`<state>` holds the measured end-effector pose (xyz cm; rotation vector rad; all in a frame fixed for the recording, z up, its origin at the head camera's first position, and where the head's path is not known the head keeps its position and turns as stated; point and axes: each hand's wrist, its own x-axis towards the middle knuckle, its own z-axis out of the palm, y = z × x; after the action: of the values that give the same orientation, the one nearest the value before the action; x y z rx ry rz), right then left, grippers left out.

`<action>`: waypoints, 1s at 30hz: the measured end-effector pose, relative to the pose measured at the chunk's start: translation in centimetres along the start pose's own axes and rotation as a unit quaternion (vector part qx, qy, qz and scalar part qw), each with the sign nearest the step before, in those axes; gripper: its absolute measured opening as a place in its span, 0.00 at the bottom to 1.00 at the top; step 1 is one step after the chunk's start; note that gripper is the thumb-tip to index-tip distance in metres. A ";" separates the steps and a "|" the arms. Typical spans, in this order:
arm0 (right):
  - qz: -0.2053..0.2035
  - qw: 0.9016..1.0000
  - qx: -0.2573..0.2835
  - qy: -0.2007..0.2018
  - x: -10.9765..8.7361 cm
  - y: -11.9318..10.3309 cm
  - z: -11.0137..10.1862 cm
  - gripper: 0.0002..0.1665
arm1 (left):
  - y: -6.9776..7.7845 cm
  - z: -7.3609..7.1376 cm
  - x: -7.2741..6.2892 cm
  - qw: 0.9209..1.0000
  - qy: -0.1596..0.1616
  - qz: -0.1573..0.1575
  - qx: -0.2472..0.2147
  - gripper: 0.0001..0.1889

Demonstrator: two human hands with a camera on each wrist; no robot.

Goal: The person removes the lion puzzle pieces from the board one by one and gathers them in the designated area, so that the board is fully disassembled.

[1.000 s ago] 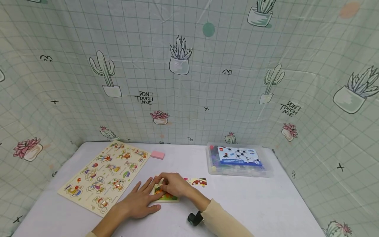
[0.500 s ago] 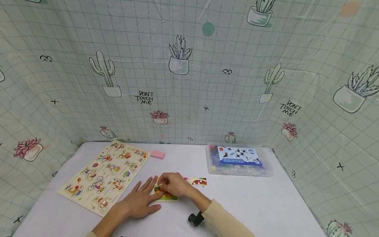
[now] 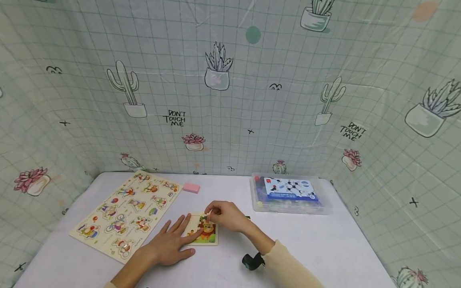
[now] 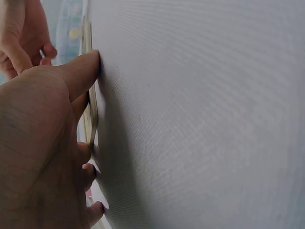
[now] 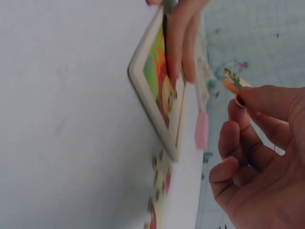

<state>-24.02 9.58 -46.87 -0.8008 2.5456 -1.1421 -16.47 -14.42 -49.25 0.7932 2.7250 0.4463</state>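
A small square jigsaw board (image 3: 194, 220) with a pale rim lies mid-table, showing part of a bright bear-like picture. My left hand (image 3: 170, 245) rests on its left side, fingers spread and straight, one fingertip over the picture. Just above the board's far right part, my right hand (image 3: 227, 216) pinches a jigsaw piece (image 5: 232, 82) between thumb and index finger. In the right wrist view that piece shows orange and green and is clear of the board. More loose jigsaw pieces (image 5: 161, 183) lie beside the board, mostly hidden behind my right hand in the head view.
At the left lies a large wooden puzzle board (image 3: 126, 208) with cartoon figures. A pink block (image 3: 191, 188) sits near its far corner. A clear plastic case (image 3: 289, 195) stands at the back right. A dark device (image 3: 252, 262) is by the right sleeve.
My right hand has lifted off the board and shifted right and away from me, pinching a jigsaw piece. More of the picture now shows. The left hand has stayed in place.
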 end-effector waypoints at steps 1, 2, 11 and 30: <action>0.003 1.000 -0.002 0.003 -0.1 0.3 -0.3 0.06 | 0.0 0.0 0.0 1.000 0.001 -0.001 0.001 0.31; 0.007 1.000 -0.005 0.005 -0.3 0.5 -0.6 0.06 | 0.0 0.0 -0.1 1.000 0.002 0.000 0.002 0.31; 0.044 0.998 -0.039 -0.006 -2.1 2.7 -2.1 0.06 | -0.1 0.0 -0.1 1.000 0.010 0.008 0.001 0.31; 0.047 0.996 -0.079 -0.018 -3.3 3.9 -1.5 0.02 | -0.1 0.1 -0.2 1.000 0.009 0.009 -0.008 0.31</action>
<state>-23.43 14.50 -48.85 -0.7208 2.6390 -0.8984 -16.33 -14.63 -49.32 0.8129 2.7288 0.4809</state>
